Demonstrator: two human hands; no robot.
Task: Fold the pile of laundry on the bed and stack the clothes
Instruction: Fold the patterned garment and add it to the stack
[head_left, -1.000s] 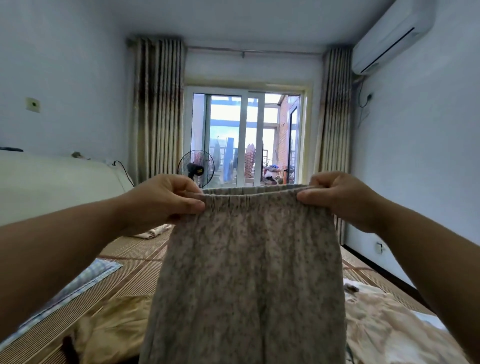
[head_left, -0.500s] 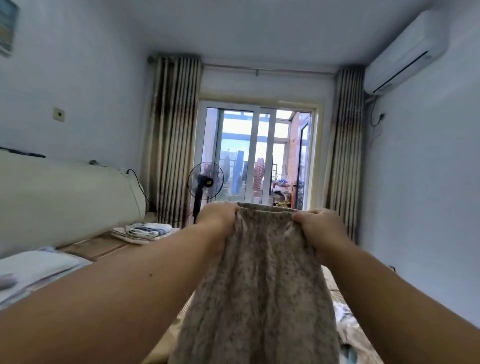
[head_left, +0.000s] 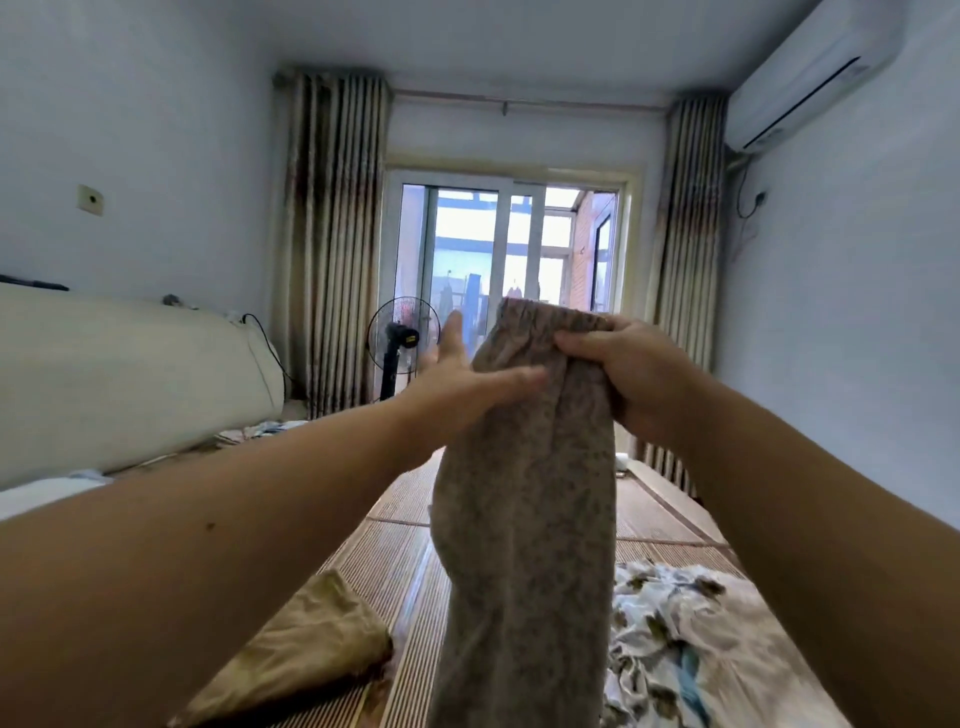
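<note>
Speckled beige-grey trousers (head_left: 524, 519) hang in the air in front of me, folded lengthwise with the elastic waistband bunched at the top. My right hand (head_left: 623, 374) grips that bunched waistband. My left hand (head_left: 467, 379) is flat with straight fingers, its thumb lying against the left side of the fabric just under the waistband. The legs drop out of view at the bottom edge. Below lies the bed with its woven mat (head_left: 405, 545).
A khaki garment (head_left: 306, 644) lies on the mat at lower left, a white floral-print cloth (head_left: 685, 639) at lower right. Folded clothes (head_left: 260, 431) sit near the padded headboard (head_left: 130, 374). A standing fan (head_left: 400, 338) and glass balcony door are beyond.
The two hands came together, doubling the waistband over. My left hand let go and opened flat against the fabric, while my right hand now holds both waistband ends.
</note>
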